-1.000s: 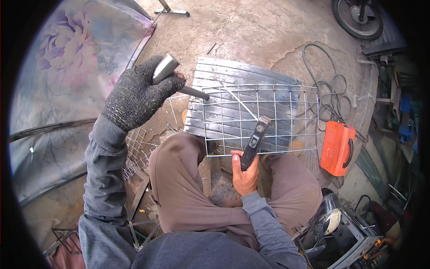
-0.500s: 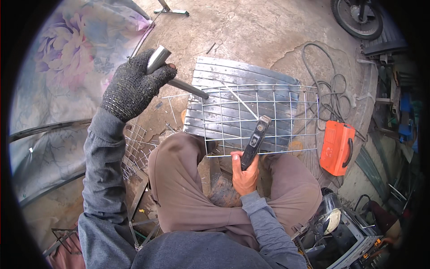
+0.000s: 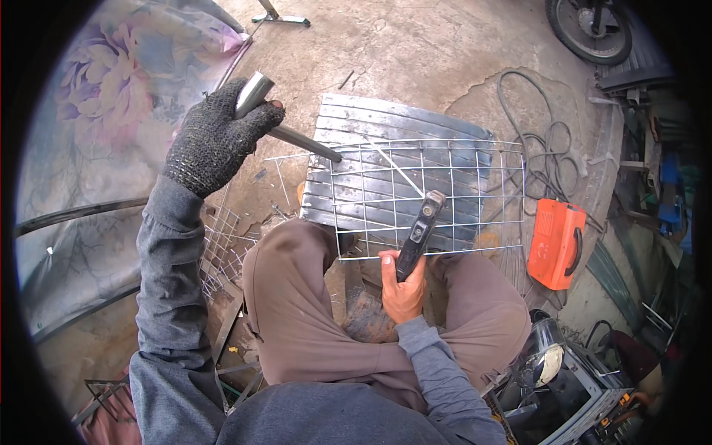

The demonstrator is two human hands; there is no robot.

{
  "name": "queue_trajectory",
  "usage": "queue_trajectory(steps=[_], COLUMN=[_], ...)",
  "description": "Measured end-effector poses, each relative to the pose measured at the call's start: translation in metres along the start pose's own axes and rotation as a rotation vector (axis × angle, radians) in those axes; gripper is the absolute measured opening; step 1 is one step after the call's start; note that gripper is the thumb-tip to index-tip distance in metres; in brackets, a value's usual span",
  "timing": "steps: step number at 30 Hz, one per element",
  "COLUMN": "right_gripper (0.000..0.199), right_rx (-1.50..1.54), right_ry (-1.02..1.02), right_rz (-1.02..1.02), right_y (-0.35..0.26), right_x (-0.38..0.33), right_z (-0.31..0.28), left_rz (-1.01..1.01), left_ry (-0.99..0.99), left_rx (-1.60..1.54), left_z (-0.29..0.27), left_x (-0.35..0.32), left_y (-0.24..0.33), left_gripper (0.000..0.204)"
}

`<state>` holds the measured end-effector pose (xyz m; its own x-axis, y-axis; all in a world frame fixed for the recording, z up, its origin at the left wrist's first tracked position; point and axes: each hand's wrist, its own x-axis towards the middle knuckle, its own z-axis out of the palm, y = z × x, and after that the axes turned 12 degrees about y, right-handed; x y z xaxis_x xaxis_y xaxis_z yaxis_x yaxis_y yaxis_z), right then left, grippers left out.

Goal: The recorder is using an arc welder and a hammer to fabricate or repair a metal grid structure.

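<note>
My left hand [image 3: 215,137], in a dark knitted glove, is closed around a metal pipe [image 3: 308,143] with a wider shiny cylindrical end [image 3: 254,90] above the thumb. Its lower end slants to the left part of a wire grid [image 3: 423,169]. My bare right hand [image 3: 404,291] grips a black electrode holder [image 3: 417,236] near the grid's front edge. From the holder's jaws a thin pale welding rod [image 3: 397,167] points up and left over the grid. Beneath the grid lies a ribbed grey metal sheet [image 3: 393,119]. Whether the rod's tip touches the grid I cannot tell.
An orange welding machine [image 3: 556,245] stands right of the grid, beside a coiled cable [image 3: 545,152]. Smaller mesh pieces [image 3: 222,233] lie at left near a flowered sheet [image 3: 100,81]. A motorcycle wheel [image 3: 591,33] is at far right; metal frames [image 3: 571,378] crowd the lower right.
The whole view has shifted slightly. My left hand and the pipe appear a little farther left; both hands keep the same holds.
</note>
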<state>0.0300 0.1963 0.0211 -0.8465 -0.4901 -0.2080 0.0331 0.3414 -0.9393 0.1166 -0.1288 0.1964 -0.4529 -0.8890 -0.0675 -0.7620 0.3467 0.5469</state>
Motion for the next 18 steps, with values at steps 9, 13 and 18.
queue_trajectory(steps=[9, 13, 18], right_gripper=[0.026, 0.027, 0.026], right_rx=[-0.007, 0.016, 0.025], right_ry=[0.003, -0.007, -0.014], right_rz=[-0.013, 0.033, 0.007], right_y=[0.002, 0.001, 0.003], right_x=[0.000, 0.000, 0.000], right_z=[-0.001, -0.001, -0.001], left_rz=[-0.034, -0.011, 0.050], left_ry=[-0.056, -0.072, -0.033], left_rx=[-0.024, -0.103, -0.111], left_z=[-0.003, -0.008, -0.013], left_x=[-0.003, -0.015, -0.019], left_y=[0.002, 0.008, 0.009], left_gripper=[0.043, 0.043, 0.044])
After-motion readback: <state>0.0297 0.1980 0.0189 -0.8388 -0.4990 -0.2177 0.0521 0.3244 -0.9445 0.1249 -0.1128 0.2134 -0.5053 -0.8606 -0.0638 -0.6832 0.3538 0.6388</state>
